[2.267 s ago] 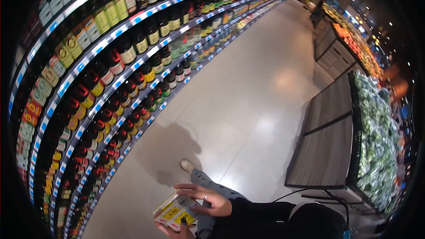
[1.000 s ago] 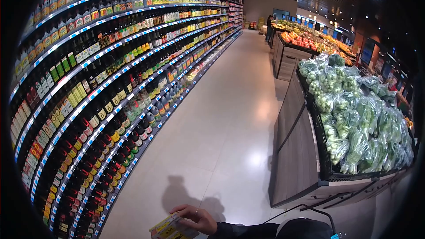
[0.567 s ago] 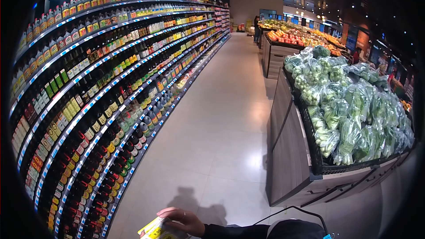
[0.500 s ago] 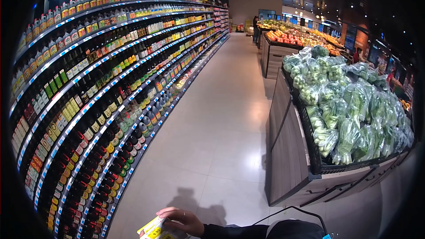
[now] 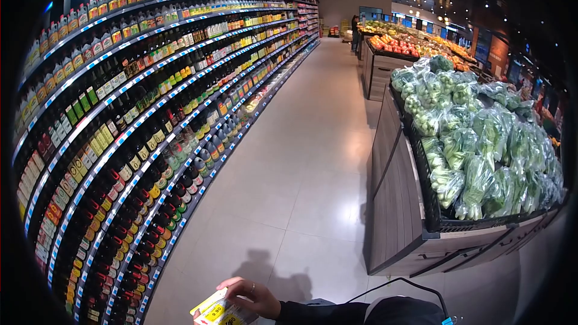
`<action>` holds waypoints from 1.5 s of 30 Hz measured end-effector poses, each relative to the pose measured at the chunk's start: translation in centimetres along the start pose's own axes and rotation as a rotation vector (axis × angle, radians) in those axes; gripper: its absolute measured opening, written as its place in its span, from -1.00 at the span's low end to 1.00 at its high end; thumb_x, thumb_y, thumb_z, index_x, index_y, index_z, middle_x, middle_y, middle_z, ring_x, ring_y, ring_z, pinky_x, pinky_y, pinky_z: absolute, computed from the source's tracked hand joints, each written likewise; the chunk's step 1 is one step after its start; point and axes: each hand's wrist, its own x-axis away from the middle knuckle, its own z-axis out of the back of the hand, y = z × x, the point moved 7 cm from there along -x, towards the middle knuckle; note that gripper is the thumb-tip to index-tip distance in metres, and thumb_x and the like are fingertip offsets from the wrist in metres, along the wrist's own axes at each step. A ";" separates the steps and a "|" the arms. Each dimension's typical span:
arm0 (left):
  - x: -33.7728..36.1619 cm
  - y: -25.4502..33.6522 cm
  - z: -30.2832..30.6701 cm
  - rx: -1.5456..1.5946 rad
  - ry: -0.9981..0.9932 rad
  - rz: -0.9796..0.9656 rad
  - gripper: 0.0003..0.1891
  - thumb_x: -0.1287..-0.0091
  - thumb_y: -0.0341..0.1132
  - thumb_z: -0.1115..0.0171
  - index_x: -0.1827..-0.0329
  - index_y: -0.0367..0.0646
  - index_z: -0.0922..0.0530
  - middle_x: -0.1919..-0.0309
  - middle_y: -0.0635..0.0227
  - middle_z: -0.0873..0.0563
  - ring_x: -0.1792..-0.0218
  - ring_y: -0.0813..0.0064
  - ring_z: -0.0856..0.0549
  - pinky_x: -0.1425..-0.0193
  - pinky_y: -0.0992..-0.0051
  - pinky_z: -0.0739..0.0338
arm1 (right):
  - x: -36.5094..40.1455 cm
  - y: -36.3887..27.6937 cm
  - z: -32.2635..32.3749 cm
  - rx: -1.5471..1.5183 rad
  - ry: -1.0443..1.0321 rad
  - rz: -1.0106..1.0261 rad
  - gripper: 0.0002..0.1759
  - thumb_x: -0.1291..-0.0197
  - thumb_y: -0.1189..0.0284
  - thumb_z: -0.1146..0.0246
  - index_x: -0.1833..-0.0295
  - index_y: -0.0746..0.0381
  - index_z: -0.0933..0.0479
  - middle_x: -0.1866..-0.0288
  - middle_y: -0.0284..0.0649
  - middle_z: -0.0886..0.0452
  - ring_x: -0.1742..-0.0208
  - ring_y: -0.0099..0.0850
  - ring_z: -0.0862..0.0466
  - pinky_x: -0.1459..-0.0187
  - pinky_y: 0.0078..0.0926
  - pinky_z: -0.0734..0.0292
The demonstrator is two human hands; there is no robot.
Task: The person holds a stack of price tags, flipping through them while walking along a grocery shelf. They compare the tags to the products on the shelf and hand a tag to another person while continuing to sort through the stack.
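My right hand (image 5: 256,298) is at the bottom of the head view, its dark sleeve (image 5: 319,313) coming in from the right. A ring shows on one finger. The fingers are closed over a small stack of yellow and white price tags (image 5: 215,312), printed with large numbers such as 9.90. The stack's lower part is cut off by the frame's edge. I cannot see my left hand.
Long shelves of bottled sauces and oils (image 5: 120,126) line the left side. On the right, a wooden stand (image 5: 394,204) bears bagged green vegetables (image 5: 481,144). A tiled aisle (image 5: 289,144) runs between them. Farther back are fruit displays (image 5: 394,45) and a person (image 5: 355,30).
The view has shifted slightly, so shelves and stand appear a little farther right. My right hand still holds the price tags, now tilted a little differently, with more of their printed faces showing.
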 end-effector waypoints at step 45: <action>-37.7 9.6 -51.2 0.884 -0.705 0.365 -0.62 -0.07 -0.67 -0.08 0.04 -0.16 -0.33 0.09 0.25 -0.45 0.11 0.33 -0.59 0.34 0.40 -0.70 | -18.5 -18.2 49.2 0.519 0.907 0.244 -0.96 0.02 0.68 -0.24 0.43 0.37 -0.59 0.11 -0.05 -0.57 0.15 -0.39 -0.58 0.14 -0.53 -0.48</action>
